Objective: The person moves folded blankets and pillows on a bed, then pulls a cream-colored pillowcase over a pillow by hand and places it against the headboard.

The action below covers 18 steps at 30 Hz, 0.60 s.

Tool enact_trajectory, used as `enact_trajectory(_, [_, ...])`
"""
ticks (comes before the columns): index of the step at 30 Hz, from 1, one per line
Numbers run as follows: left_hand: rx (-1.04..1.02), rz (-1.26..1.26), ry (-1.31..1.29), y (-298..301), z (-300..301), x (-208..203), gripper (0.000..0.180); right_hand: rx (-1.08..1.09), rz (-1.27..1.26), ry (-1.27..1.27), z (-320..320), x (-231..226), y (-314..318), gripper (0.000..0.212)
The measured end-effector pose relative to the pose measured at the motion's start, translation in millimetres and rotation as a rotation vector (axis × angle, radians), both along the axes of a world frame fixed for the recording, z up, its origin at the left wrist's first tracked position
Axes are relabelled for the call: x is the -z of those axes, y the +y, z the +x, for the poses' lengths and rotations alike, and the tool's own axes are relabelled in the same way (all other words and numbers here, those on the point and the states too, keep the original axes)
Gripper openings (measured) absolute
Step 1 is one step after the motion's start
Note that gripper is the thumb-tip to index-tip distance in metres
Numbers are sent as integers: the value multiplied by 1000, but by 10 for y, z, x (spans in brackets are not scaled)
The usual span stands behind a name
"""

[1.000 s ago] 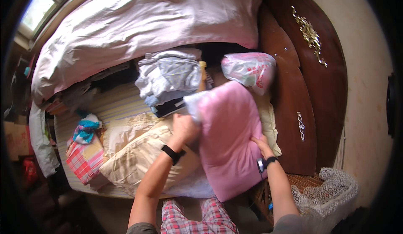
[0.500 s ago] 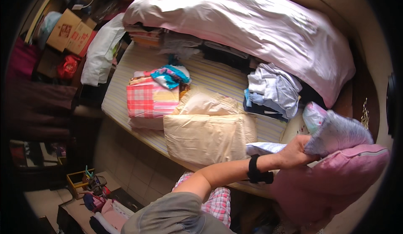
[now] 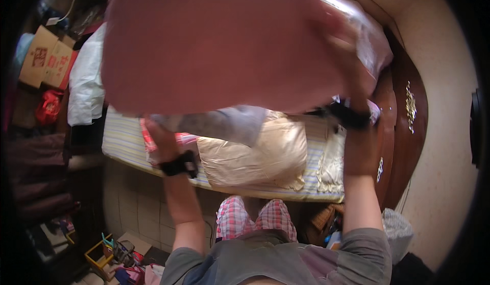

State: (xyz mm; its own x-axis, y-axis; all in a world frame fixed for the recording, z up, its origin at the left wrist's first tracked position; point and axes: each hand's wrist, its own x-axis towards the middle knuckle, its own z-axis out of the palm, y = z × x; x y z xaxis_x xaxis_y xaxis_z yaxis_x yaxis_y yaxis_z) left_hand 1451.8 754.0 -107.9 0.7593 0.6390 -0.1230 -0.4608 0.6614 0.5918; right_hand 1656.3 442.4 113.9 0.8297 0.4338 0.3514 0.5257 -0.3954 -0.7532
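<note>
Head cam: pink quilt (image 3: 219, 45) was swung from R to ctr, part-hiding striped mattress (image 3: 122, 138), w/ grey fabric (image 3: 224, 125) pinched by L hand (image 3: 161, 141), R hand (image 3: 343, 47) too blurred to tell grip.

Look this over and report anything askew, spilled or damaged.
Nothing visible looks spilled or damaged. A blurred grey piece juts at a slant from below the dusky-pink bundle, out of line with its edge. That bundle, held up close to the camera, hides much of the striped bed, so that part can't be judged.
</note>
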Motion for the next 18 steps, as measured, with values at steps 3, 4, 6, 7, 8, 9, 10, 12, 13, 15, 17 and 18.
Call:
enact_trajectory(3, [-139,102,197,486,-39,759,51,-5,-289,109,542,1145,570,55])
enact_trajectory(4, [-217,-6,474,828,-263,1258,40,-69,-211,-64,546,1913,868,56])
enact_trajectory(6, [-136,-117,643,1090,-836,2121,10,-220,-304,332,73,3291,1013,70])
enact_trajectory(7, [-53,-110,761,879,-955,2219,6,-194,-341,429,-298,3694,880,66])
enact_trajectory(8, [-10,34,870,686,-1065,2365,7,-224,-167,434,-559,4153,600,64])
enact_trajectory(9, [70,93,944,511,-1184,2426,10,-96,-304,604,-794,4410,365,63])
enact_trajectory(10, [131,149,1036,393,-1321,2497,18,-46,-293,652,-956,4561,115,64])
enact_trajectory(12, [312,319,1218,-23,-1420,2768,36,356,-535,539,-1206,5017,-692,67])
enact_trajectory(13, [373,441,1232,-233,-1461,2915,52,449,-654,503,-1225,5152,-1074,72])
enact_trajectory(15, [459,548,1238,-484,-1659,3320,70,611,-668,419,-1334,5380,-1669,78])
enact_trajectory(17, [554,654,1228,-787,-1570,3472,73,696,-733,549,-1238,5358,-2127,81])
enact_trajectory(18, [593,735,1304,-1038,-1370,3423,70,775,-690,615,-1210,5485,-2555,78])
